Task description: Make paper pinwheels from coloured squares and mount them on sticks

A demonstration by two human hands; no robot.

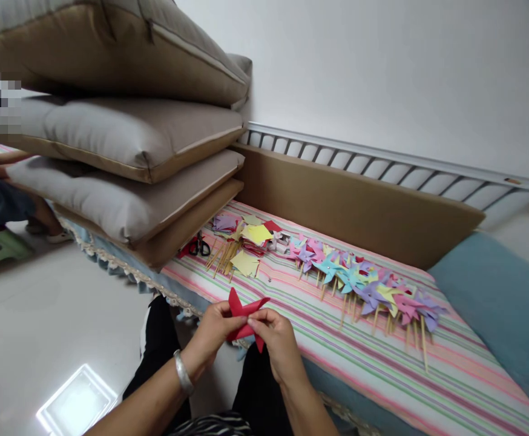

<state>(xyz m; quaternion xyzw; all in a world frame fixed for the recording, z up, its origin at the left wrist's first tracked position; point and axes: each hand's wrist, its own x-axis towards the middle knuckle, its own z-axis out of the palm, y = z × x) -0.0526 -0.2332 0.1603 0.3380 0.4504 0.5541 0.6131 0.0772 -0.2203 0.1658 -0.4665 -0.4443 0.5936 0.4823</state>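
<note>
Between my two hands is a red paper pinwheel (241, 310), its pointed blades folded in toward the middle. My left hand (213, 330) pinches it from the left, the thumb lying near its centre. From the right, my right hand (271, 336) grips it with thumb and forefinger close to the same spot. Whether a pin sits at the centre is too small to tell. Beyond my hands, on the striped cloth (292, 303), lie wooden sticks (221, 257), yellow paper squares (245, 263) and a pair of black-handled scissors (199, 246).
Finished pinwheels on sticks (350, 278) lie in a row along the right. Stacked cushions (128, 169) rise at the left. A brown board (337, 200) leans behind, and a blue cushion (496, 303) is at the far right. Another person (1, 194) sits at the left edge.
</note>
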